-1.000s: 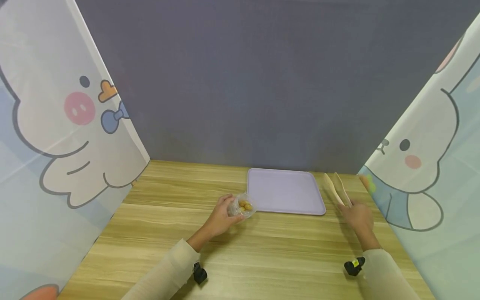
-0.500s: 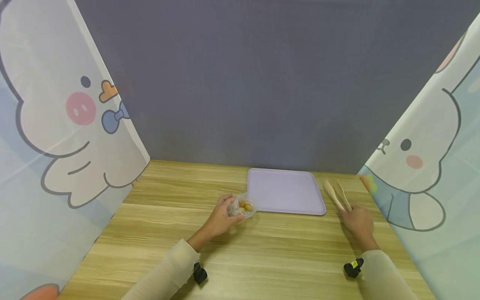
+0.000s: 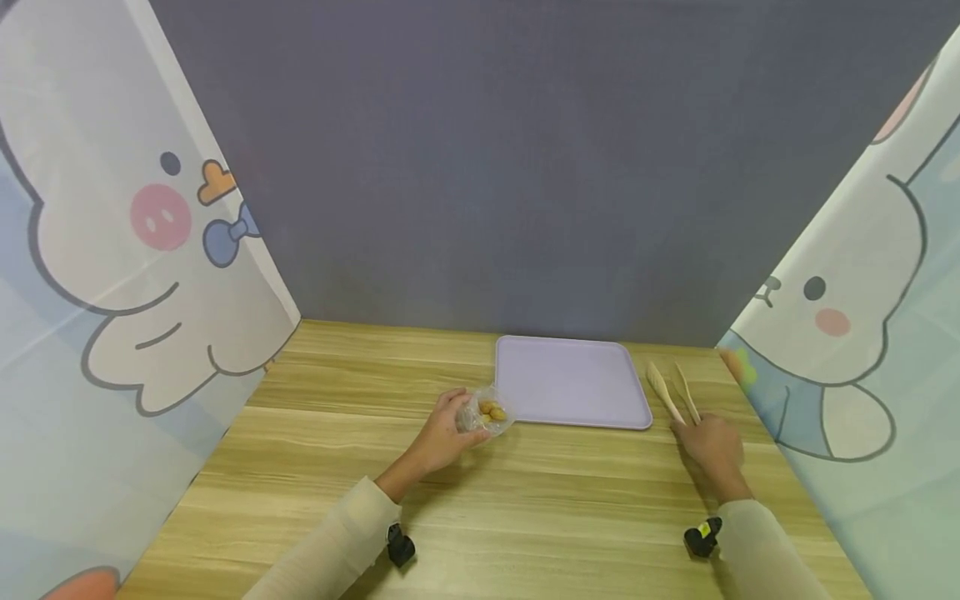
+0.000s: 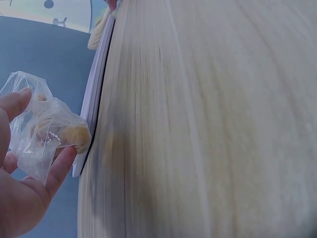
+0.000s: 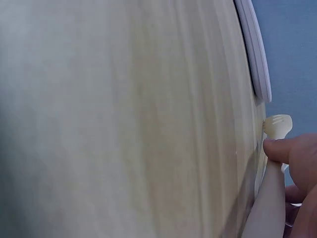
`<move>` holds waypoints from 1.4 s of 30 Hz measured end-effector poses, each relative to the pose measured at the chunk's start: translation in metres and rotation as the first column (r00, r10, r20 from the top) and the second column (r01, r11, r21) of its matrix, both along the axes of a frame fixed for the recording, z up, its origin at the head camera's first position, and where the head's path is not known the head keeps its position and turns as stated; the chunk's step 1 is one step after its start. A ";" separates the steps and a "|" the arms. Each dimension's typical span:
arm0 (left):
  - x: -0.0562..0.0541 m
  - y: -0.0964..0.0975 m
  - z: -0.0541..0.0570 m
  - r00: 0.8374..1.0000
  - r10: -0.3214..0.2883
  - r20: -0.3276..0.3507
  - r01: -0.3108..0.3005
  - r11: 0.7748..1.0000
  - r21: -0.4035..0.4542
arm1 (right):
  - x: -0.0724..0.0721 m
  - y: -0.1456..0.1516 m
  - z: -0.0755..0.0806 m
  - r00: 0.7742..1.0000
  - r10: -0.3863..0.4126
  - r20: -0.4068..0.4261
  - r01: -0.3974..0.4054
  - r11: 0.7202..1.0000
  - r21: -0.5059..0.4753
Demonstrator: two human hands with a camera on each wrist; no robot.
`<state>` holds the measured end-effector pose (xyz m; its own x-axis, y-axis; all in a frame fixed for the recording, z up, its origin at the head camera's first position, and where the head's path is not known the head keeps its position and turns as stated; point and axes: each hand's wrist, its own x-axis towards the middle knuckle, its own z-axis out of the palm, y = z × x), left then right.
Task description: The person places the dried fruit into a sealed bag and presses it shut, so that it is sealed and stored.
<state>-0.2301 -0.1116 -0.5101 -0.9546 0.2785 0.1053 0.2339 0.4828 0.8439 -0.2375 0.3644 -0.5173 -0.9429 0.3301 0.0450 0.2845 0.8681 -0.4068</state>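
Note:
My left hand (image 3: 441, 439) holds a clear plastic bag (image 3: 472, 419) near the tray's front left corner. Several small golden-brown round pieces (image 3: 492, 412) show inside it; in the left wrist view, thumb and fingers are curled about the crinkled bag (image 4: 40, 144). My right hand (image 3: 712, 447) grips a pair of cream tongs (image 3: 663, 392) right of the tray. Their two arms spread in a narrow V, tips pointing away from me. From the right wrist, the thumb lies across the handle of the tongs (image 5: 267, 203); the other fingers are partly hidden.
A flat lilac tray (image 3: 570, 382) with a raised rim lies at the back of the wood-grain table (image 3: 525, 517). Behind it rises a dark grey panel (image 3: 480, 167). Cartoon-printed sheets flank the table on both sides.
The tongs' tips have come down and a little toward me, and the right hand has shifted slightly. My left hand and the bag have stayed in place.

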 end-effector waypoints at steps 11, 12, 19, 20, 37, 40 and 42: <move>0.000 0.002 0.001 1.000 -0.008 0.001 0.008 1.000 0.016 | -0.001 0.001 0.006 0.996 0.012 0.087 -0.015 0.999 0.031; 0.000 0.002 0.001 1.000 -0.009 0.000 0.009 1.000 0.017 | -0.001 0.001 0.007 0.995 0.010 0.098 -0.013 0.999 0.034; 0.001 0.004 0.002 1.000 -0.010 -0.008 0.010 1.000 0.021 | -0.001 -0.005 0.006 1.000 -0.002 0.001 0.002 0.997 0.075; 0.001 0.004 0.002 1.000 -0.009 -0.008 0.009 1.000 0.020 | -0.002 -0.007 0.008 1.000 0.004 -0.022 -0.002 0.997 0.079; 0.002 0.006 0.001 1.000 0.000 -0.010 0.000 1.000 0.022 | -0.002 -0.075 0.043 0.940 0.244 -0.240 -0.234 0.970 0.070; 0.002 0.006 0.001 1.000 0.000 -0.007 0.000 1.000 0.027 | 0.000 -0.096 0.048 0.912 0.277 -0.303 -0.277 0.960 0.043; 0.003 0.007 0.001 1.000 -0.006 -0.003 0.007 0.999 0.034 | 0.001 -0.108 0.050 0.895 0.300 -0.330 -0.304 0.952 0.041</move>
